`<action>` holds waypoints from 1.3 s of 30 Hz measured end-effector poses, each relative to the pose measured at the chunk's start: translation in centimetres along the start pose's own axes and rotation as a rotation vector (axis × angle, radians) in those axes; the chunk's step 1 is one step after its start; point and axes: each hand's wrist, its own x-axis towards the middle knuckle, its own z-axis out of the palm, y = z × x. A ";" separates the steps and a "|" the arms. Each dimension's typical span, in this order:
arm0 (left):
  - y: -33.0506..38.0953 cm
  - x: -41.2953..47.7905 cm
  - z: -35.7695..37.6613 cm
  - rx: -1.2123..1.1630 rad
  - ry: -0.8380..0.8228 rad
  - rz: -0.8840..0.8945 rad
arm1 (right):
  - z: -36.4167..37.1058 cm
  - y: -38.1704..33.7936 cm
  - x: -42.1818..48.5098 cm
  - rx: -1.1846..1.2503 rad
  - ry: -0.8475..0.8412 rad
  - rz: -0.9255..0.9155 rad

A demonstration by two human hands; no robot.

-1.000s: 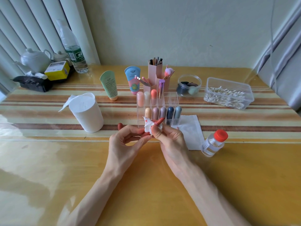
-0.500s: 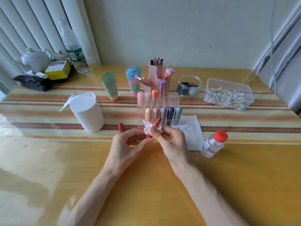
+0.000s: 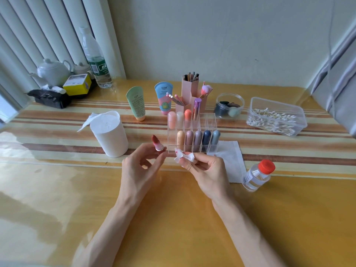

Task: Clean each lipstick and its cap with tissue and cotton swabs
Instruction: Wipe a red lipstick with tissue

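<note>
A: Any readable text?
B: Barely; the water bottle (image 3: 96,60) has a green label with white characters, too blurred to read; the green tube (image 3: 136,102) and blue tube (image 3: 164,98) carry illegible small print; the blue one shows a green cartoon figure.
A: Hands?
B: The left hand (image 3: 141,167) pinches the lipstick (image 3: 157,145) by its base between thumb and fingertips, red bullet exposed and tilted up-left, just left of the clear organizer (image 3: 211,120); the right hand (image 3: 209,171) pinches a crumpled tissue (image 3: 183,157) with red smears, near the lipstick but apart.
A: Surroundings?
B: White tissue canister (image 3: 111,135) on the left; flat tissue (image 3: 234,160) and red-capped bottle (image 3: 257,175) on the right; cotton swab box (image 3: 277,117) further right; the crumpled tissue overlaps the organizer's front edge.
</note>
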 end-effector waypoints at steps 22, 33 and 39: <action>-1.0 4.0 0.4 0.309 0.103 -0.190 | 0.2 0.0 -0.3 -0.287 -0.077 -0.150; -2.9 3.4 1.2 0.389 0.068 -0.127 | 0.3 0.5 -0.2 -0.333 -0.061 -0.178; -2.9 3.1 -0.3 0.450 0.029 -0.191 | 0.3 0.2 -0.4 -0.408 -0.057 -0.202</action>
